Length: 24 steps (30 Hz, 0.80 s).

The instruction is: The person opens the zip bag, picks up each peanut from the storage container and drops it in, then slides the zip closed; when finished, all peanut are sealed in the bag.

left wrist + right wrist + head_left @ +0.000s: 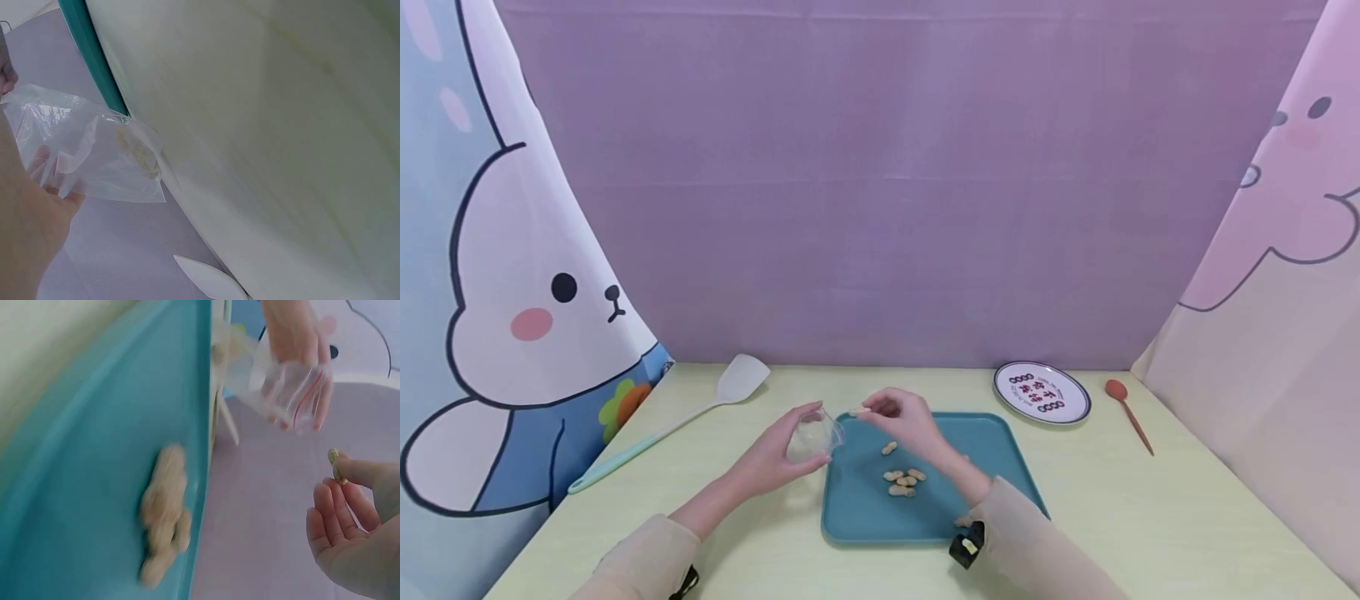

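Observation:
My left hand (771, 457) grips a clear zip bag (811, 440) by its sides, just off the left edge of the teal tray. A red strip runs along the bag's mouth (307, 399) in the right wrist view. Tan contents (139, 153) show through the plastic at the bag's bottom in the left wrist view. Between thumb and fingertips, my right hand (910, 427) pinches a peanut (335, 465), held up close to the bag's mouth. Several more unshelled peanuts (901, 491) lie on the tray (857, 529); my right forearm partly covers others.
A white spatula (742, 380) with a pale green handle lies at the left. Toward the back right are a white plate (1009, 398) with red lettering and a dark rim, and a red-brown spoon (1117, 390). A purple curtain (880, 208) hangs behind the table.

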Each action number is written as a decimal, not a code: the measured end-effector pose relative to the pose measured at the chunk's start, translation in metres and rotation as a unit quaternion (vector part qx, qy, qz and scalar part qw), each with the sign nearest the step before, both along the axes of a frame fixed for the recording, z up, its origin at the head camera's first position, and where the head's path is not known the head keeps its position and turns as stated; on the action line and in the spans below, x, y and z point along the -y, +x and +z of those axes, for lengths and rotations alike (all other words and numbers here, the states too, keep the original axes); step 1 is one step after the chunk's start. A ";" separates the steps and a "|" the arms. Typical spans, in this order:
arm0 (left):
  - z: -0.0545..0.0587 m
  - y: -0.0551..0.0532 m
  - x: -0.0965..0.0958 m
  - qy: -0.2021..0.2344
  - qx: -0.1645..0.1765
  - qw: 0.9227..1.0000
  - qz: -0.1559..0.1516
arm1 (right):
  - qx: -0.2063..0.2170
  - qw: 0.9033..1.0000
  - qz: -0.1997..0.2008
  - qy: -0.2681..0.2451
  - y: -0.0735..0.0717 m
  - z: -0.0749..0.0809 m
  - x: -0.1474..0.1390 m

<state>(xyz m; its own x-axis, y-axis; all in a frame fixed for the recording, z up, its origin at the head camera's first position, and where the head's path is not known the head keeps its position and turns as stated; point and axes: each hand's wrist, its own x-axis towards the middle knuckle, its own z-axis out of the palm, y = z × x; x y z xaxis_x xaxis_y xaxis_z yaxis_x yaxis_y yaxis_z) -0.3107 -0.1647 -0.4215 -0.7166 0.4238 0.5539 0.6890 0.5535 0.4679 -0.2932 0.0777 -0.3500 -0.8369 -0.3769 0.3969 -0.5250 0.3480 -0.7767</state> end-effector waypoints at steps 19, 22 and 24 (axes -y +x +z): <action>-0.002 -0.002 0.000 0.004 0.004 1.000 -0.014 | 0.022 0.999 0.022 0.026 -0.020 -0.030 0.032; -0.002 -0.002 0.000 0.006 0.003 1.000 -0.014 | 0.026 0.999 0.022 0.020 -0.014 -0.023 0.032; -0.002 -0.002 0.000 0.008 0.005 1.000 -0.014 | 0.028 0.999 0.023 0.016 -0.007 -0.017 0.031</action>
